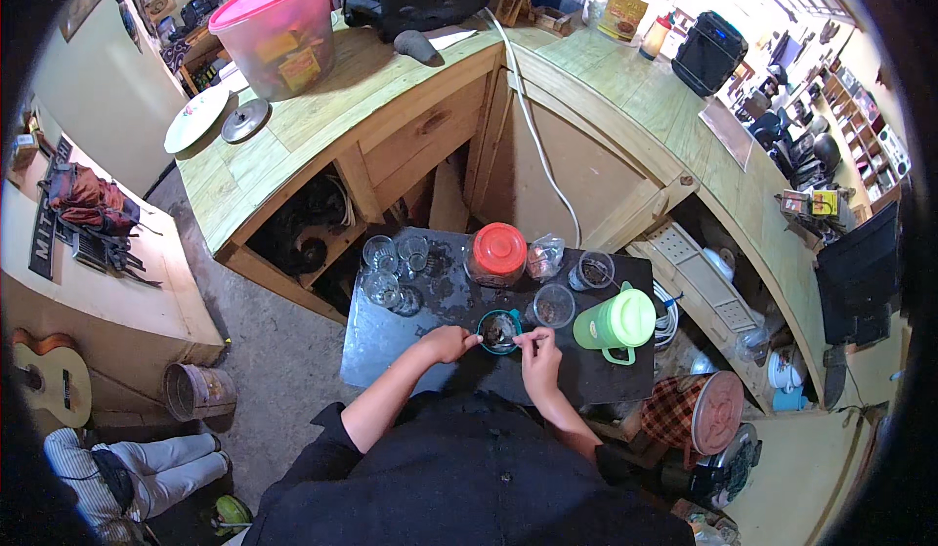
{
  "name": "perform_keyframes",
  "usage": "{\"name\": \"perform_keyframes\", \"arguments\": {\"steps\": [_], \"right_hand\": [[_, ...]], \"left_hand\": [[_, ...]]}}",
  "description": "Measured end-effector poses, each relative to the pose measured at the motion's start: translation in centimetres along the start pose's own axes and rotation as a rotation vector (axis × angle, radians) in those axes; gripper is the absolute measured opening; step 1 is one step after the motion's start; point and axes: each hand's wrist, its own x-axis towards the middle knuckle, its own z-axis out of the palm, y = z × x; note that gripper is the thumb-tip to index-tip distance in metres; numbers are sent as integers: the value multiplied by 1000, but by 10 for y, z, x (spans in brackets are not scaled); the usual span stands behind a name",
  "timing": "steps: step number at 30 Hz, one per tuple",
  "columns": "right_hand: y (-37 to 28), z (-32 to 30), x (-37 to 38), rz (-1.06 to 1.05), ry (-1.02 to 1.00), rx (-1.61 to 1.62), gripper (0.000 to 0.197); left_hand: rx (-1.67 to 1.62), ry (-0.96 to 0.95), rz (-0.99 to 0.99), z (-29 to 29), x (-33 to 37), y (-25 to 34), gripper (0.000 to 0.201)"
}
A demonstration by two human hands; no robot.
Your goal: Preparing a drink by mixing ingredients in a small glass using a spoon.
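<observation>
A small teal cup (499, 331) with dark contents stands on a dark low table (391, 346) in front of me. My left hand (451, 342) rests against the cup's left side, fingers curled at its rim. My right hand (540, 348) pinches a small spoon whose tip points into the cup. Just beyond the cup are a clear glass (554, 305) with dark powder and a second glass (592, 271). A clear jar with a red lid (497, 252) stands behind them. A green lidded jug (618, 321) is right of my right hand.
Several empty glasses (391, 271) cluster at the table's far left. A crumpled plastic bag (545, 255) lies by the jar. A wooden L-shaped counter (293, 136) with a pink-lidded tub (278, 28) wraps behind. A tin can (198, 391) and guitar (49, 375) sit left.
</observation>
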Motion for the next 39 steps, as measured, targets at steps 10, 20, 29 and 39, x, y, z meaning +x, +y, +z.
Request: {"name": "perform_keyframes", "arguments": {"steps": [10, 20, 29, 39], "right_hand": [[3, 9, -7, -219, -48, -122, 14], [9, 17, -5, -79, -36, -75, 11], [3, 2, 0, 18, -58, 71, 8], [-2, 3, 28, -56, -114, 6, 4]], "left_hand": [[0, -7, -3, -2, 0, 0, 58], [-2, -23, -3, -7, -3, 8, 57], [-25, -7, 1, -7, -4, 2, 57], [-6, -27, -16, -8, -2, 4, 59]]}}
